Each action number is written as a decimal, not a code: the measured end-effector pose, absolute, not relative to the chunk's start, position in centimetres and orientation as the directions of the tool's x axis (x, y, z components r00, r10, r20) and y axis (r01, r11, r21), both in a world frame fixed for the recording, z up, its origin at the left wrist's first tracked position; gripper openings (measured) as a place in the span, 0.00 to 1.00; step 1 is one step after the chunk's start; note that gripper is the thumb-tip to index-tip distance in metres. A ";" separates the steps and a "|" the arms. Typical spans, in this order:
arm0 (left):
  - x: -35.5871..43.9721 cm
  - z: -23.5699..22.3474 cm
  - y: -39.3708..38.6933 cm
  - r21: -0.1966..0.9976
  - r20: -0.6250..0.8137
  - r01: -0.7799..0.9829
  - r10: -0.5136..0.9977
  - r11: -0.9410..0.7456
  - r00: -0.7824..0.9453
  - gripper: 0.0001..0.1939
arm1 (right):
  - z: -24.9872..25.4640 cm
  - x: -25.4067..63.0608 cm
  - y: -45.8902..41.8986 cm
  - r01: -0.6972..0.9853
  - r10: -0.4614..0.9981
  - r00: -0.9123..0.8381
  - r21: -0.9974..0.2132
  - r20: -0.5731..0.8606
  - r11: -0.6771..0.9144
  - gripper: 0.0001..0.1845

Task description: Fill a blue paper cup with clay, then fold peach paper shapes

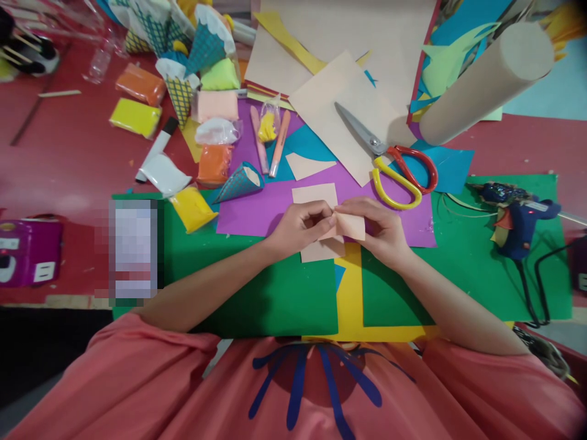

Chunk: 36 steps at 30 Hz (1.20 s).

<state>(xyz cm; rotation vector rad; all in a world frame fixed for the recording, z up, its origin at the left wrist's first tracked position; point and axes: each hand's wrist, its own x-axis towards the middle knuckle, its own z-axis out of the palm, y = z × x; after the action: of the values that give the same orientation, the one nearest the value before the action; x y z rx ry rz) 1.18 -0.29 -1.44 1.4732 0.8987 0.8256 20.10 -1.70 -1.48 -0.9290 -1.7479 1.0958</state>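
Observation:
Between my two hands is a small piece of peach paper (352,226), bent where the fingers meet. My left hand (308,225) pinches its left end with thumb and forefinger. On the other side my right hand (378,229) grips it, thumb below and fingers behind. Under the hands lies a peach paper strip (316,252) on the purple sheet (257,214). Scissors (380,150) with one red and one yellow handle rest just beyond my right hand. A blue patterned paper cone (241,183) lies to the left of my left hand.
Wrapped clay packs (215,164), markers (158,146) and finished paper cones (177,91) crowd the back left. A hot glue gun (523,223) with its cord lies on the right green sheet (458,287). A pale paper tube (486,85) leans at the back right. A blurred phone-like object (134,250) lies left.

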 end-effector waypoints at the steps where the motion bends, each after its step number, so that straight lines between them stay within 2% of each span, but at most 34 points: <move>1: 1.2 -1.4 -0.3 0.996 0.011 0.072 0.892 -0.048 0.452 0.23 | -1.5 20.1 -1.7 0.157 0.891 -0.365 -0.926 0.269 0.344 0.15; 13: 1.2 -1.5 -0.3 0.996 0.062 0.032 0.906 -0.083 0.419 0.22 | -1.4 20.1 -1.8 0.171 0.873 -0.389 -0.909 0.293 0.381 0.19; 21: 1.2 -1.8 -0.2 0.996 0.076 0.012 0.923 -0.087 0.376 0.22 | -1.4 20.3 -1.8 0.188 0.866 -0.431 -0.914 0.252 0.359 0.23; 26: 1.3 -2.2 -0.2 0.997 0.074 -0.017 0.937 -0.073 0.341 0.19 | -1.3 20.4 -1.8 0.180 0.857 -0.451 -0.915 0.250 0.362 0.23; 36: 1.0 -2.4 0.2 0.996 0.086 0.003 0.958 -0.090 0.273 0.19 | -1.2 20.4 -1.8 0.250 0.847 -0.463 -0.879 0.259 0.406 0.23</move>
<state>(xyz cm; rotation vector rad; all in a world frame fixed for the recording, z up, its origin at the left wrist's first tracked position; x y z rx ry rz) 0.98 0.24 -2.40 1.4027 0.9701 1.0577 20.38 -1.79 -1.21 -0.9358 -1.9341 1.0408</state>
